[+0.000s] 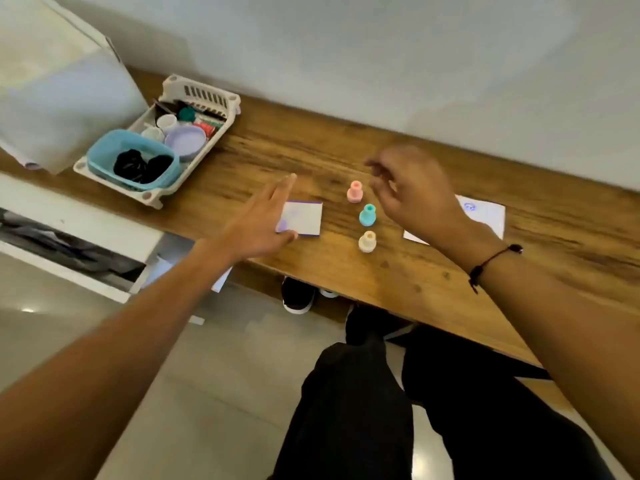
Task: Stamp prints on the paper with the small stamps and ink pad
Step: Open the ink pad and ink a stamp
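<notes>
Three small stamps stand upright in a line on the wooden table (398, 271): a pink stamp (355, 191), a teal stamp (367, 215) and a cream stamp (367, 241). Left of them lies the square ink pad (304, 218) with a purple edge. My left hand (263, 220) rests flat and open on the pad's left side. My right hand (412, 192) hovers blurred just right of the stamps, fingers loosely curled, holding nothing. The white paper (485, 216), bearing one blue print, lies under and behind my right wrist, partly hidden.
A white plastic basket (156, 195) at the table's left end holds a blue tub, a lilac lid and small items. A white cabinet with an open drawer (69, 251) stands left. My legs and a shoe (298, 296) are below the table edge.
</notes>
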Tool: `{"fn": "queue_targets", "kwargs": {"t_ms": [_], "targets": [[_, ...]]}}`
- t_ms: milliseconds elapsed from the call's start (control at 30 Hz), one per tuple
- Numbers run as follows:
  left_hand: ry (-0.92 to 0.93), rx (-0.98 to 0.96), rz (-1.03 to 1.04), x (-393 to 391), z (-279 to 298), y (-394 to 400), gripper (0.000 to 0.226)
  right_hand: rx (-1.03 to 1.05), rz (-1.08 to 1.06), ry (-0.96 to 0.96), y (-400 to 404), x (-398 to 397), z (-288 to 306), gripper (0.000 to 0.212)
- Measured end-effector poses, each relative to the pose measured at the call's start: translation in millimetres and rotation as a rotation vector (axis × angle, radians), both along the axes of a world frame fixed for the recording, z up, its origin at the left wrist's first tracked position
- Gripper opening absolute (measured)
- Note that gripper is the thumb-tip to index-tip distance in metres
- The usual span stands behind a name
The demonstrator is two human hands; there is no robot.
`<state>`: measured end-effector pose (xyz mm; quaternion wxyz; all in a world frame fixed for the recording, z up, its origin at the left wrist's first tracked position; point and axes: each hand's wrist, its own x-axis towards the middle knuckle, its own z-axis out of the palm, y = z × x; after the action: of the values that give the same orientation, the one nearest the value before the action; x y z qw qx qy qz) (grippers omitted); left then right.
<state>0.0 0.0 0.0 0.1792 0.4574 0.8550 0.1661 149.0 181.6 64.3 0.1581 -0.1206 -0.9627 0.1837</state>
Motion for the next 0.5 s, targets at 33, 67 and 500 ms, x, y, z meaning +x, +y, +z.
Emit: {"fn": "queue_targets", "kwargs": {"t_ms": [33,67,500], "targets": [[-0.011,-0.057,-0.002,-7,-2,-3,0.094,0.001,0.065,-0.047,-5,-13,-9,0.024],[-0.022,-0.094,-0.018,-13,-4,-5,0.097,0.016,0.122,-0.109,-10,-24,-16,0.024],[-0.054,-0.045,-0.04,-43,-37,-14,0.098,0.318,0.379,-0.483,-33,-91,-81,0.049]]}}
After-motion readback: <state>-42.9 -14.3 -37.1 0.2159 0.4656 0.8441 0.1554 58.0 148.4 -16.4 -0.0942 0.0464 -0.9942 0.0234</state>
